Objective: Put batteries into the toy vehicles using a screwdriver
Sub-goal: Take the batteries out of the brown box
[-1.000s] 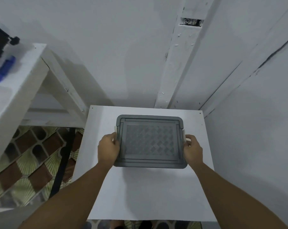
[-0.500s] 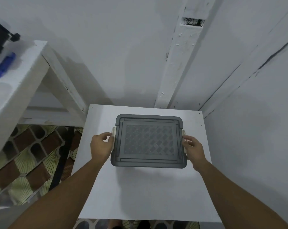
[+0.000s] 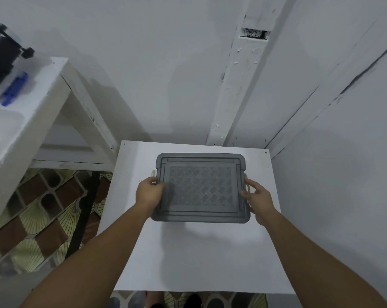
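With my left hand (image 3: 148, 194) gripping the lid (image 3: 201, 187) and right hand (image 3: 260, 200) pinching its latch (image 3: 245, 187), I judged an even lift best.

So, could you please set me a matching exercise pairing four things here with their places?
Things: 1 grey box; 2 blue object; 3 left hand; 4 right hand.
Places: A on the shelf at far left; B at the box's right edge; C on the white table; D at the box's left edge.
Pairs: 1-C, 2-A, 3-D, 4-B.
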`<state>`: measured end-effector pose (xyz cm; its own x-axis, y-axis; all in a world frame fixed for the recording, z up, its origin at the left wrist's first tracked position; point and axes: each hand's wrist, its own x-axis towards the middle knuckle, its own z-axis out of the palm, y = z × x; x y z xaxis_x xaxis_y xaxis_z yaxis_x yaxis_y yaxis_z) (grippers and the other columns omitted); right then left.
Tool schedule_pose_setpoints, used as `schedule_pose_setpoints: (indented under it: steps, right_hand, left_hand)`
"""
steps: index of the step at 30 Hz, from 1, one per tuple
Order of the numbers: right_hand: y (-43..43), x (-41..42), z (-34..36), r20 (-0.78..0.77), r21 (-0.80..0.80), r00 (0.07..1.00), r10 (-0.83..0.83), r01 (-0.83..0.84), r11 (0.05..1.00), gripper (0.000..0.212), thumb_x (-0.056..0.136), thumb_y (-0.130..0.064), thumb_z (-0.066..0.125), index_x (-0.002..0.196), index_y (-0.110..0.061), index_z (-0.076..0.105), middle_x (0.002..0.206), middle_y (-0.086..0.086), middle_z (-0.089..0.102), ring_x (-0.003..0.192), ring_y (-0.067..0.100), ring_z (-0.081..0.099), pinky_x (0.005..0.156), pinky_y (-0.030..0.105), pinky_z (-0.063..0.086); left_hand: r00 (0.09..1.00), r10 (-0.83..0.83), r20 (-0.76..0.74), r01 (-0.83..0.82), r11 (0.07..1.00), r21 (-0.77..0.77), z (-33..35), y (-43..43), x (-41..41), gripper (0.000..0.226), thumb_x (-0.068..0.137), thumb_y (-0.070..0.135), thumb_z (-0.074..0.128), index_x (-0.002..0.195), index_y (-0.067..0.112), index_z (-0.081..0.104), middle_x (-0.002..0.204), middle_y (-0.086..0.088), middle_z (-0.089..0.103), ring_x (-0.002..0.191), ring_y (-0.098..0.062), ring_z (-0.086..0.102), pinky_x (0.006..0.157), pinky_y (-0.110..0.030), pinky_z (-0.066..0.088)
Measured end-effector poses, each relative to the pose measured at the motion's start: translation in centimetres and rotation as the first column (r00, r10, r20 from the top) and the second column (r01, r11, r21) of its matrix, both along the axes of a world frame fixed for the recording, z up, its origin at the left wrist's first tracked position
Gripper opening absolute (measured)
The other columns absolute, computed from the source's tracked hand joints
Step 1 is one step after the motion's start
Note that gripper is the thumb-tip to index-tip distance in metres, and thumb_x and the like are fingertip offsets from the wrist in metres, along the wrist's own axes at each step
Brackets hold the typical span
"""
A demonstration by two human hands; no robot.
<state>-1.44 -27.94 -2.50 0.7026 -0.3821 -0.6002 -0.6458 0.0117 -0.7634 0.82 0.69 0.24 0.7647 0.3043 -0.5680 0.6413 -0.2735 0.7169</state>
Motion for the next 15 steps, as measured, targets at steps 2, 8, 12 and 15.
schedule_pose_setpoints:
  steps: [2, 8, 12, 15]
  right_hand:
    - [0.1, -0.2, 0.5, 0.010, -0.063, 1.000, 0.009, -0.009, 0.998, 0.046, 0.089, -0.001, 0.066, 0.126, -0.028, 0.062, 0.136, 0.014, 0.047, 0.117, 0.034, 0.051, 0.100, 0.049, 0.047]
    - [0.7, -2.8, 3.0, 0.138, 0.059, 0.990, -0.012, 0.004, 0.998, 0.040, 0.088, 0.008, 0.061, 0.111, -0.023, 0.057, 0.110, 0.010, 0.059, 0.104, 0.033, 0.058, 0.074, 0.039, 0.054]
    - [1.2, -6.5, 3.9, 0.163, 0.042, 0.986, 0.035, -0.043, 0.998, 0.028, 0.086, -0.001, 0.069, 0.103, -0.017, 0.054, 0.100, 0.010, 0.063, 0.088, 0.027, 0.063, 0.061, 0.026, 0.051]
    - [1.6, -9.8, 2.9, 0.138, -0.004, 0.988, 0.065, -0.065, 0.998, 0.027, 0.084, -0.004, 0.072, 0.099, -0.015, 0.052, 0.098, 0.009, 0.064, 0.085, 0.024, 0.065, 0.058, 0.022, 0.055]
  left_hand:
    - [0.997, 0.079, -0.020, -0.081, 0.991, -0.110, 0.4, 0.5, -0.1, 0.045, 0.095, 0.011, 0.061, 0.139, 0.008, 0.051, 0.137, -0.013, 0.054, 0.106, -0.029, 0.051, 0.092, -0.037, 0.044]
    - [0.995, 0.073, 0.072, -0.059, 0.980, -0.192, 1.6, 1.3, -2.4, 0.048, 0.091, 0.015, 0.069, 0.136, 0.012, 0.053, 0.112, -0.004, 0.063, 0.106, -0.027, 0.059, 0.092, -0.038, 0.050]
    - [0.981, 0.030, 0.190, -0.023, 0.999, -0.040, 1.3, 1.5, -5.9, 0.039, 0.084, 0.023, 0.076, 0.116, 0.020, 0.054, 0.104, -0.001, 0.059, 0.090, -0.021, 0.059, 0.069, -0.020, 0.049]
    - [0.982, -0.020, 0.190, 0.008, 0.998, 0.066, -0.3, 1.8, -9.5, 0.040, 0.080, 0.026, 0.080, 0.108, 0.021, 0.053, 0.102, -0.002, 0.061, 0.083, -0.018, 0.059, 0.065, -0.020, 0.049]
